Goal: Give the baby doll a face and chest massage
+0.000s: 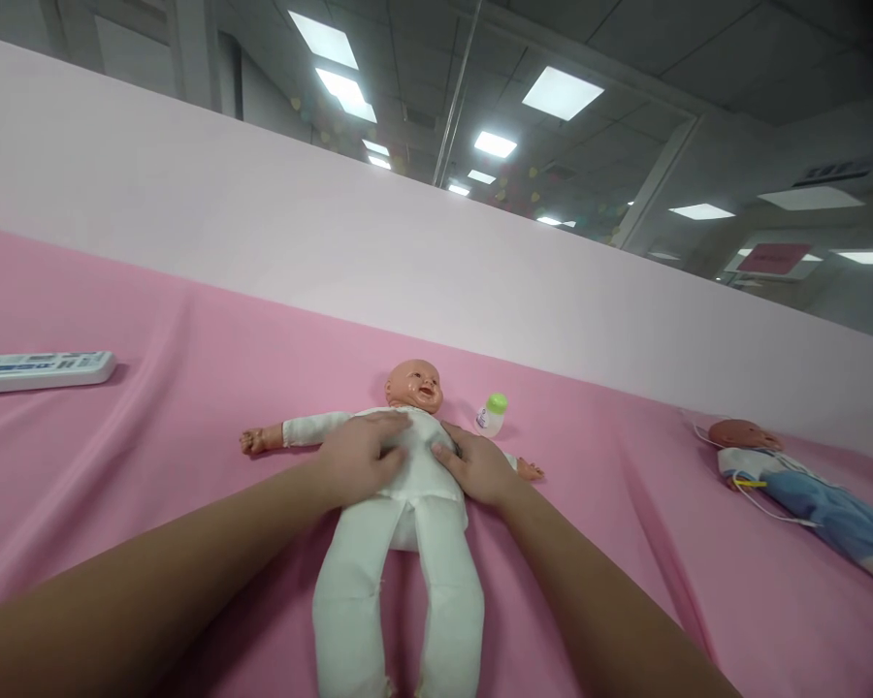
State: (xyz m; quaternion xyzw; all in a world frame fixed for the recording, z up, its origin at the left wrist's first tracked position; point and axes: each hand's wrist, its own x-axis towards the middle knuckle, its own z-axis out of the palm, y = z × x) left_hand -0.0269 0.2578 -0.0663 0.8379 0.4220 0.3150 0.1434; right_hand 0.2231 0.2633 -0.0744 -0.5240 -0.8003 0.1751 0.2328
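A baby doll [407, 523] with a white cloth body lies on its back on the pink sheet, arms spread and head away from me. My left hand [360, 458] rests on the left side of its chest, fingers stretched out over the cloth. On the other side of the chest lies my right hand [474, 467], thumb on the front and the other fingers partly hidden along the doll's side. Just beyond my right hand stands a small clear bottle [491, 415] with a green cap.
A white panel with printed labels [50, 368] lies at the far left. Another doll in blue clothes [807, 494], with a white tube and a yellow strip, lies at the right. A white wall [407, 252] runs behind the pink sheet [210, 388].
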